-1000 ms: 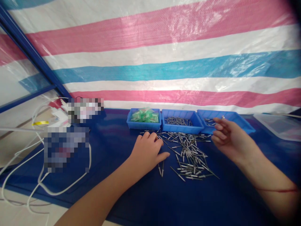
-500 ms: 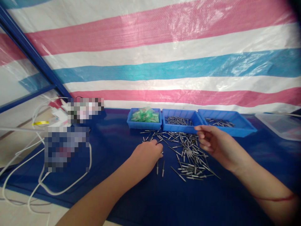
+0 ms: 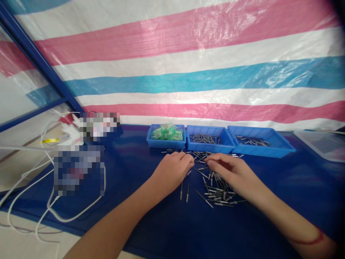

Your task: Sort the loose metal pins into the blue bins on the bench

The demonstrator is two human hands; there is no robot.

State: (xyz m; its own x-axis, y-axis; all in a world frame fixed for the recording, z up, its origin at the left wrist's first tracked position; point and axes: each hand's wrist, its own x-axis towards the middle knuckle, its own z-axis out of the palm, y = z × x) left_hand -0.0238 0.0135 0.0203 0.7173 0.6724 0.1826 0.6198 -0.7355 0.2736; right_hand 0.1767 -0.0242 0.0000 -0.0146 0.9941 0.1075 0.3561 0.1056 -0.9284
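A loose pile of silver blind rivets point(image 3: 219, 192) lies on the blue tabletop. My left hand point(image 3: 175, 167) rests at the pile's left side, back upward, its fingers curled closed; whatever they hold is hidden. From the right, my right hand point(image 3: 234, 171) reaches over the pile, thumb and index finger pinched together among the rivets. Whether a rivet is between those fingertips I cannot make out. Two single rivets point(image 3: 184, 193) lie just below my left hand. Behind the hands, more rivets fill part of the middle blue bin point(image 3: 211, 146).
The left blue bin point(image 3: 167, 144) holds small green-and-clear packets. Some rivets lie in the right blue bin point(image 3: 269, 151). A clear plastic lid or tray point(image 3: 318, 144) sits at far right. White cables point(image 3: 72, 217) loop over the table's left side. Striped sheeting point(image 3: 188, 82) hangs behind.
My right hand has moved left and down from in front of the bins to the rivet pile. My left hand has shifted slightly right, its fingers still curled.
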